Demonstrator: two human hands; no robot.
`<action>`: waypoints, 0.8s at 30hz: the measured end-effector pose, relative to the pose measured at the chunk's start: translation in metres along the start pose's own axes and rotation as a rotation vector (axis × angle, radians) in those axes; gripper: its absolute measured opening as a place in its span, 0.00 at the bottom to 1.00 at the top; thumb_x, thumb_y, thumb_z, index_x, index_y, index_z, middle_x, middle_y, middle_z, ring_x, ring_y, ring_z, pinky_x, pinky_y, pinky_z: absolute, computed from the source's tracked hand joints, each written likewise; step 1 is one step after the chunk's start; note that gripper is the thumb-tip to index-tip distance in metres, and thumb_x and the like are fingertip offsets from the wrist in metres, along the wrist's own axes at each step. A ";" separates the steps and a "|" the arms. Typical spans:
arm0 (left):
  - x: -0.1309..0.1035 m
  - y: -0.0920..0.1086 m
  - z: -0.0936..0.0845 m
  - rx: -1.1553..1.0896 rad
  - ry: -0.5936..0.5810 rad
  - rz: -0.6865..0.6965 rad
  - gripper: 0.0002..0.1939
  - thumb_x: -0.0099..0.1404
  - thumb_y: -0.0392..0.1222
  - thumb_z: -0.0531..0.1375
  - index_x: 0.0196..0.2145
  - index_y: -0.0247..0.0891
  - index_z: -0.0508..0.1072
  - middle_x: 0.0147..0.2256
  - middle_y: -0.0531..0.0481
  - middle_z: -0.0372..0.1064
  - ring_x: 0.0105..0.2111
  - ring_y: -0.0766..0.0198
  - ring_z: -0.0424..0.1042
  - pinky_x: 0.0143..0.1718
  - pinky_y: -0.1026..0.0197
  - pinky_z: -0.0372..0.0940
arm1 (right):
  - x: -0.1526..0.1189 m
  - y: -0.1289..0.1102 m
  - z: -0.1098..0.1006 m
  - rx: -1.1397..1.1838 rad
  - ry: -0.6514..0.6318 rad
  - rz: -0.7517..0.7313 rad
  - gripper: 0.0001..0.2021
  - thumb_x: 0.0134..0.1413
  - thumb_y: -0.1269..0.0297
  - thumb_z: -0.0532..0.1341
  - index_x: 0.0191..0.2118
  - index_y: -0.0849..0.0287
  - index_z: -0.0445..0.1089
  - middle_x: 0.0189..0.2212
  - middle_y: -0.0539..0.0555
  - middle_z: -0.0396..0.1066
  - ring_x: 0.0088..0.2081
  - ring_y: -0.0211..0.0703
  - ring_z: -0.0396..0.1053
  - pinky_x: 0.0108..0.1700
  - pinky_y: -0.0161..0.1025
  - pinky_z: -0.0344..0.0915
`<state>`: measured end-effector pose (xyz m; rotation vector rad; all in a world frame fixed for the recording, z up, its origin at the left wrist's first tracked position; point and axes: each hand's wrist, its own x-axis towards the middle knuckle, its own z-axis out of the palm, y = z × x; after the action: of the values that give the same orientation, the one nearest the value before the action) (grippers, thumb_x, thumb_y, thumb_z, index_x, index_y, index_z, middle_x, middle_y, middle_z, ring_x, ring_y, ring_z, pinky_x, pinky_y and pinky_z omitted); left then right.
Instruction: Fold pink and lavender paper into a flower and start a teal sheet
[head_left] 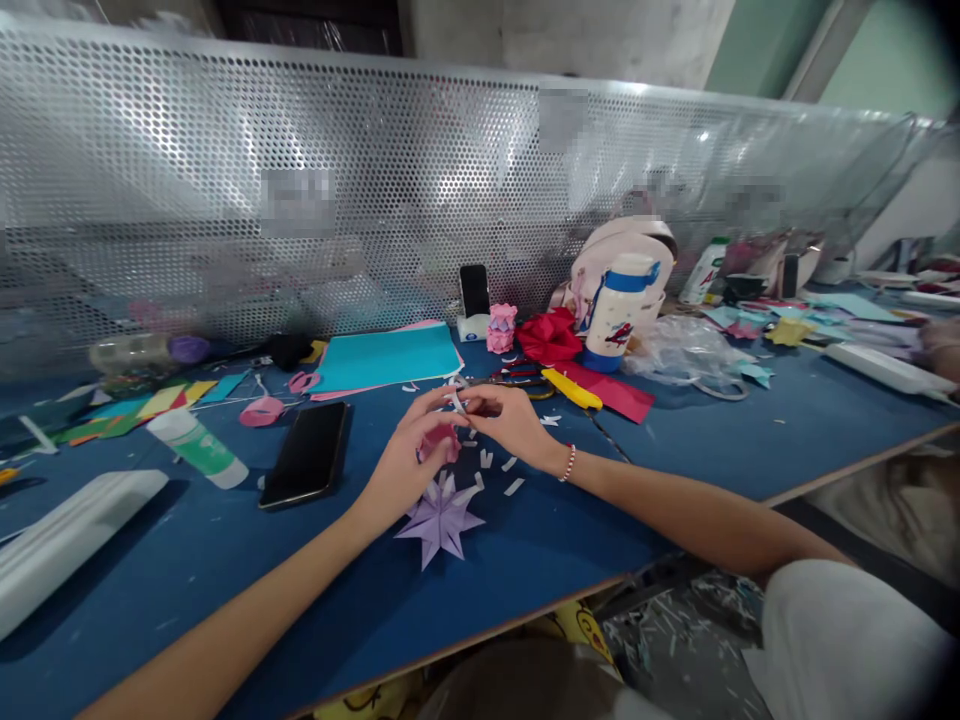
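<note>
A blue table (675, 470) carries a phone (306, 455), glue stick (197, 446), turquoise paper (386, 357) and purple paper star (441, 521).

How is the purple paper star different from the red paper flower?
The purple paper star lies flat near the table's front edge, just below the left hand; the red paper flower sits puffed up farther back, beside a bottle. The star has thin sharp points; the flower has rounded folds. Both are folded paper.

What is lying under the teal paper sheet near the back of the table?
A pink sheet shows along the front and right edges of the teal paper sheet; the rest of it, and anything else beneath, is covered.
</note>
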<state>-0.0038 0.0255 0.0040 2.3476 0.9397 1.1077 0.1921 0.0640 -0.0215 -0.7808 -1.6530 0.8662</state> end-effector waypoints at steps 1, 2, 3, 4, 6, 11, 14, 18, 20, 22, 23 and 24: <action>0.000 0.002 0.000 0.023 -0.012 0.006 0.13 0.70 0.39 0.54 0.49 0.41 0.74 0.64 0.42 0.61 0.65 0.50 0.60 0.66 0.41 0.53 | 0.001 0.001 -0.001 0.007 0.002 0.004 0.13 0.49 0.63 0.68 0.42 0.59 0.77 0.30 0.51 0.76 0.32 0.40 0.74 0.38 0.37 0.72; -0.001 0.004 0.000 0.053 -0.028 0.013 0.15 0.70 0.38 0.54 0.51 0.43 0.73 0.64 0.43 0.62 0.65 0.50 0.60 0.67 0.39 0.51 | 0.002 0.003 -0.002 0.011 0.005 0.006 0.13 0.49 0.63 0.68 0.42 0.59 0.77 0.30 0.51 0.76 0.33 0.40 0.74 0.39 0.37 0.72; -0.001 0.005 0.000 0.082 -0.044 0.019 0.16 0.70 0.38 0.54 0.53 0.44 0.72 0.63 0.43 0.63 0.65 0.50 0.60 0.67 0.37 0.48 | 0.003 0.004 -0.003 0.015 0.008 0.008 0.14 0.49 0.64 0.68 0.43 0.60 0.76 0.30 0.51 0.76 0.33 0.40 0.74 0.39 0.37 0.73; -0.001 0.006 0.000 0.105 -0.058 0.023 0.18 0.70 0.37 0.53 0.55 0.44 0.72 0.63 0.44 0.63 0.64 0.50 0.61 0.67 0.36 0.47 | 0.003 0.006 -0.004 0.020 0.009 0.011 0.14 0.49 0.64 0.67 0.43 0.60 0.76 0.31 0.51 0.76 0.33 0.40 0.74 0.40 0.37 0.73; -0.002 0.007 0.000 0.104 -0.066 0.032 0.19 0.69 0.36 0.53 0.56 0.44 0.71 0.63 0.43 0.64 0.64 0.50 0.61 0.67 0.37 0.48 | 0.004 0.008 -0.005 0.028 0.004 0.016 0.14 0.49 0.65 0.67 0.44 0.60 0.75 0.31 0.52 0.76 0.34 0.40 0.75 0.41 0.38 0.73; -0.003 0.007 0.000 -0.009 -0.012 0.045 0.21 0.69 0.32 0.52 0.57 0.42 0.71 0.62 0.42 0.65 0.62 0.54 0.64 0.63 0.46 0.59 | 0.004 0.008 -0.003 0.018 -0.024 0.012 0.14 0.49 0.63 0.68 0.43 0.59 0.74 0.34 0.52 0.76 0.36 0.41 0.75 0.42 0.38 0.73; -0.004 0.010 -0.001 -0.003 -0.001 0.056 0.23 0.69 0.30 0.52 0.58 0.43 0.71 0.59 0.43 0.67 0.60 0.54 0.65 0.62 0.48 0.61 | 0.004 0.006 -0.004 -0.015 -0.024 0.007 0.14 0.50 0.64 0.67 0.44 0.59 0.74 0.35 0.53 0.77 0.37 0.41 0.75 0.42 0.38 0.71; -0.005 0.013 -0.001 -0.018 0.016 0.080 0.22 0.69 0.30 0.53 0.56 0.44 0.72 0.54 0.45 0.70 0.56 0.55 0.68 0.59 0.51 0.64 | 0.003 -0.001 -0.006 -0.082 -0.053 0.006 0.09 0.53 0.65 0.65 0.41 0.60 0.76 0.34 0.52 0.78 0.35 0.40 0.74 0.39 0.36 0.68; -0.005 0.010 -0.001 -0.049 0.050 0.082 0.20 0.69 0.31 0.54 0.55 0.44 0.73 0.52 0.45 0.70 0.55 0.55 0.69 0.58 0.51 0.65 | 0.002 -0.006 -0.006 -0.116 -0.092 0.006 0.06 0.56 0.64 0.64 0.35 0.60 0.76 0.30 0.50 0.77 0.32 0.38 0.72 0.36 0.34 0.65; -0.004 0.004 -0.001 -0.113 0.105 0.071 0.17 0.70 0.33 0.55 0.53 0.44 0.74 0.52 0.44 0.69 0.55 0.54 0.69 0.58 0.50 0.66 | 0.002 -0.009 -0.006 -0.144 -0.121 0.005 0.09 0.59 0.63 0.63 0.30 0.60 0.76 0.27 0.49 0.77 0.29 0.37 0.70 0.33 0.33 0.62; -0.004 0.000 -0.001 -0.155 0.135 0.055 0.16 0.70 0.35 0.56 0.52 0.44 0.74 0.52 0.44 0.69 0.55 0.54 0.70 0.58 0.50 0.66 | 0.002 -0.011 -0.006 -0.153 -0.128 0.004 0.10 0.60 0.63 0.62 0.30 0.60 0.76 0.27 0.49 0.77 0.29 0.37 0.70 0.33 0.33 0.61; -0.004 -0.003 -0.001 -0.200 0.162 0.033 0.15 0.70 0.36 0.56 0.52 0.43 0.74 0.52 0.43 0.68 0.55 0.54 0.70 0.57 0.50 0.67 | 0.002 -0.011 -0.006 -0.161 -0.128 0.004 0.10 0.60 0.63 0.62 0.31 0.60 0.77 0.28 0.50 0.78 0.30 0.37 0.71 0.33 0.33 0.61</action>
<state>-0.0074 0.0249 0.0007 2.1449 0.8054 1.3556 0.1964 0.0608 -0.0100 -0.8532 -1.8518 0.8070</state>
